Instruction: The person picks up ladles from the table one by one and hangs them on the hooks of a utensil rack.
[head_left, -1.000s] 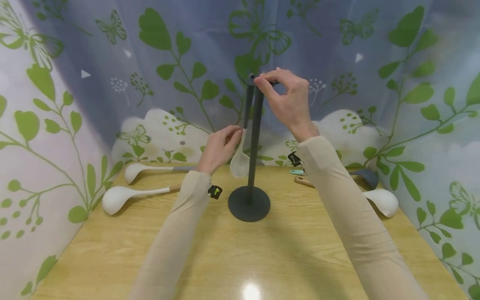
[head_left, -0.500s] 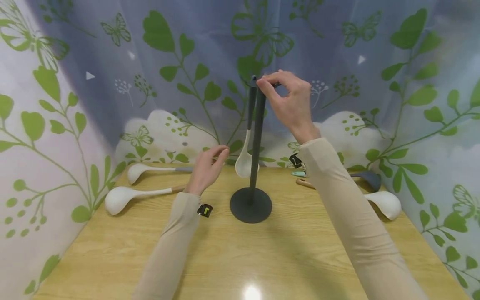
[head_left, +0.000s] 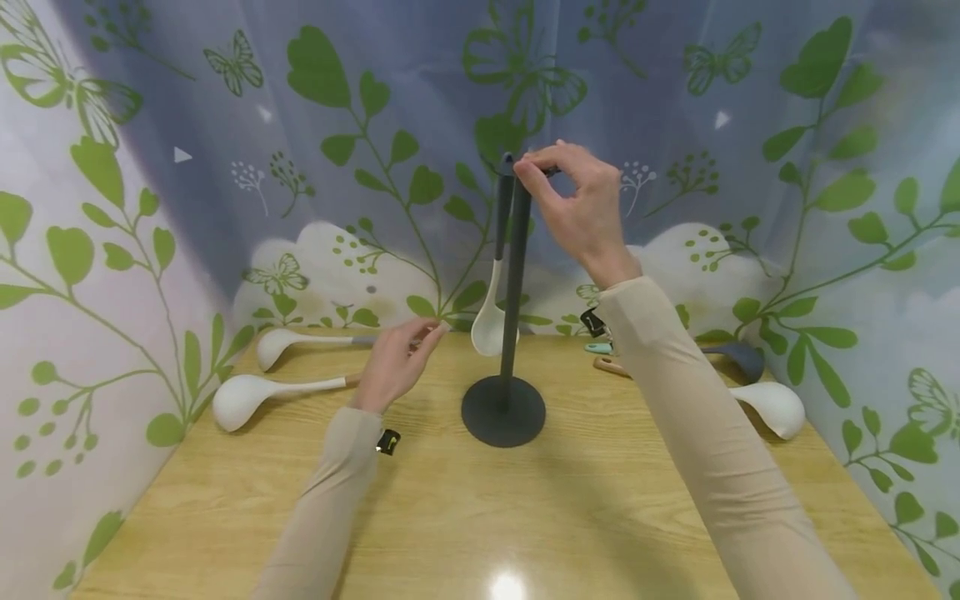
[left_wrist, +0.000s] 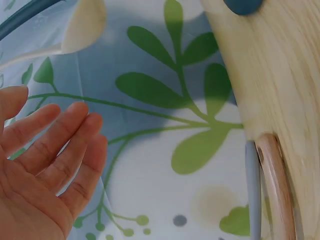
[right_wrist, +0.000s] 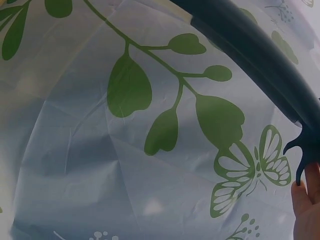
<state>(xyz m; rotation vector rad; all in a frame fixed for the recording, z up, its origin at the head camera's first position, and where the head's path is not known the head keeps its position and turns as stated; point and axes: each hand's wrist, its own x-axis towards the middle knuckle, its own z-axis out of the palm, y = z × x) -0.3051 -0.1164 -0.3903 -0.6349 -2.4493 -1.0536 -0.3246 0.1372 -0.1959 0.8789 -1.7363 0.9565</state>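
Observation:
A black utensil stand (head_left: 510,283), with a round base and hooks at its top, stands upright on the table. A white ladle (head_left: 489,328) with a dark handle hangs from its left side, its bowl well above the base. My right hand (head_left: 581,196) pinches the stand's top at a hook; in the right wrist view, fingertips (right_wrist: 299,192) meet a hook (right_wrist: 300,155). My left hand (head_left: 393,362) is left of the hanging ladle, apart from it, fingers loosely bent with nothing in them. The left wrist view shows its palm (left_wrist: 35,200) below the ladle bowl (left_wrist: 86,27).
Two white ladles lie at the left, a nearer one (head_left: 243,400) with a wooden handle and a farther one (head_left: 277,346) with a grey handle. Behind my right forearm lie a dark-headed utensil (head_left: 738,360) and a white ladle (head_left: 772,407). A patterned curtain (head_left: 420,75) surrounds the table (head_left: 450,517).
My left hand has let go of the hanging ladle and moved down and left. The ladle now hangs by itself on the stand. My right hand keeps its hold at the top.

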